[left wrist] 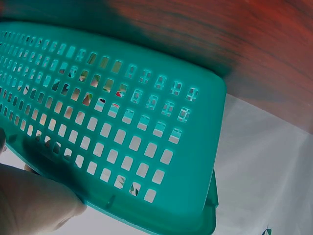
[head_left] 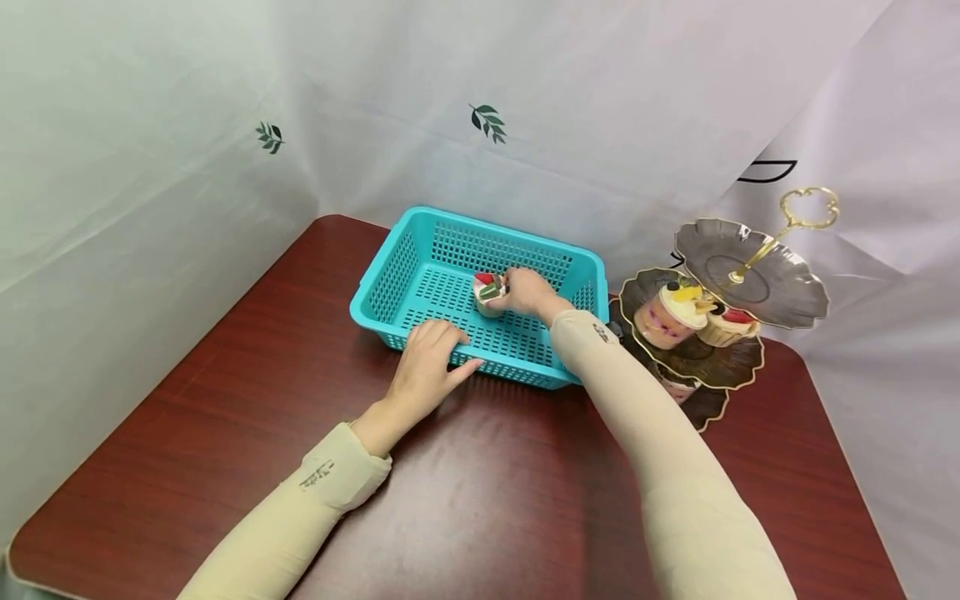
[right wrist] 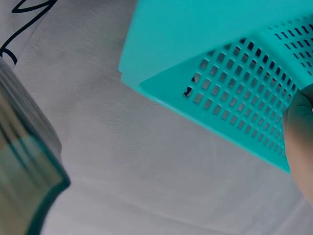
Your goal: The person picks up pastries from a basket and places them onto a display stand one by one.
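Observation:
My right hand (head_left: pixel 528 293) reaches over the turquoise plastic basket (head_left: pixel 480 365) and grips a small dessert cup (head_left: pixel 487 310) inside it. White cream, a red strawberry piece and a green slice top this cup; my fingers hide its right side. At the basket's near long side, my left hand (head_left: pixel 429 367) holds the rim, fingers over the edge and thumb outside. The left wrist view shows that thumb (left wrist: pixel 41 200) beside the rim of the perforated wall. Only the edge of my right hand (right wrist: pixel 299 142) appears in the right wrist view.
To the basket's right stands a three-tier stand (head_left: pixel 787 287) with scalloped dark plates and a gold handle. Its middle tier bears a fruit-topped dessert cup (head_left: pixel 667 317) and a cupcake (head_left: pixel 727 327); another dessert (head_left: pixel 678 387) sits below. White cloth (head_left: pixel 600 100) hangs behind the brown table (head_left: pixel 465 492).

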The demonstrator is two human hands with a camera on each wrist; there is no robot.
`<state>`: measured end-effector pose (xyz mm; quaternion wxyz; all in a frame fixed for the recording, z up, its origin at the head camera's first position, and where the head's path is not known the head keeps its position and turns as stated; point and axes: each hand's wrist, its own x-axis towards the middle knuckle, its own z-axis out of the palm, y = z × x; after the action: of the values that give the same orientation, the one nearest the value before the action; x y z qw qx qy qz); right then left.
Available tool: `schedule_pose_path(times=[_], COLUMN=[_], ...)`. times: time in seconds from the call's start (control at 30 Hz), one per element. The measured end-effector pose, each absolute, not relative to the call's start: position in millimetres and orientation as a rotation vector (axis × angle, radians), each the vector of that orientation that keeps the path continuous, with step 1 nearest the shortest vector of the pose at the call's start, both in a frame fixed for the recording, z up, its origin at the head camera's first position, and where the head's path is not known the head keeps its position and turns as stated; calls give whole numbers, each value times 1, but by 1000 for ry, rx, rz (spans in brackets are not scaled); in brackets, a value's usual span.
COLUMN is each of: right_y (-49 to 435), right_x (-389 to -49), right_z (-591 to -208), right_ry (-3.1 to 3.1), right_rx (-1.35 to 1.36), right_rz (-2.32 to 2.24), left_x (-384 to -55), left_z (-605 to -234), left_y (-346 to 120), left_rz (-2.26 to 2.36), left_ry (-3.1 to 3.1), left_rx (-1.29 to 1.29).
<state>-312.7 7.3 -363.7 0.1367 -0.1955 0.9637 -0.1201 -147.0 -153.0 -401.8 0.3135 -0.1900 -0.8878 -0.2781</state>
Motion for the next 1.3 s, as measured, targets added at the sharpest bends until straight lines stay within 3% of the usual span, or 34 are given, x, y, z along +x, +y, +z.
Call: schedule_pose_path(times=[1.3], right_y=[12], right_x=[-271], right_z=[-305], right_ry=[2841], right_rx=[-495], right_rz=[-568], left_x=[-144], left_z=[-403], left_y=[-154], left_rz=[-742], left_ry=[-2302], left_rx=[-523])
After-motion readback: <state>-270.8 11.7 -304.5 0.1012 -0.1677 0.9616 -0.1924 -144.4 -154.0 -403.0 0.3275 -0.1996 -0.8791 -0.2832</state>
